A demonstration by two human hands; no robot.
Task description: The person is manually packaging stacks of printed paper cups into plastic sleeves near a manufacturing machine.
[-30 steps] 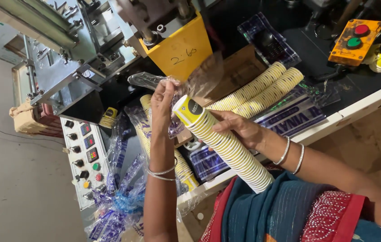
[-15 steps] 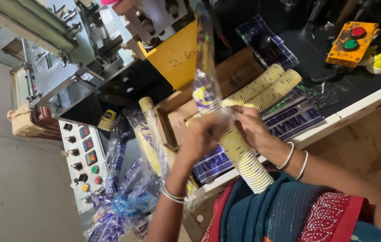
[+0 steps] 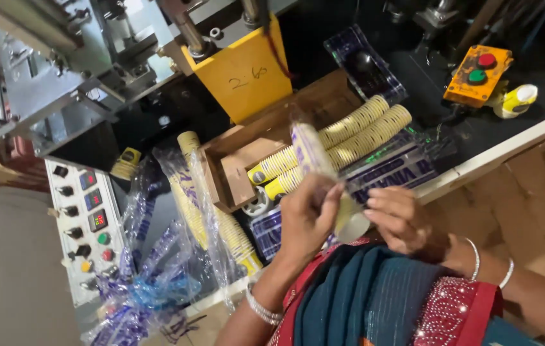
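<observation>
Cups, stacked into a long paper column [image 3: 319,168] and sleeved in thin clear plastic, stood tilted between your hands, above the wooden tray [image 3: 240,173]. Your left hand [image 3: 307,218] was closed around its lower part; your right hand [image 3: 400,221] pinched the bottom end. It looked light, crushable and slippery, best gripped low with both hands.

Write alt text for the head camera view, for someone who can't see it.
Two bare hands, left hand and right hand, grip a stack of paper cups in a clear plastic sleeve. Behind lie more cup stacks and a yellow machine block.
</observation>
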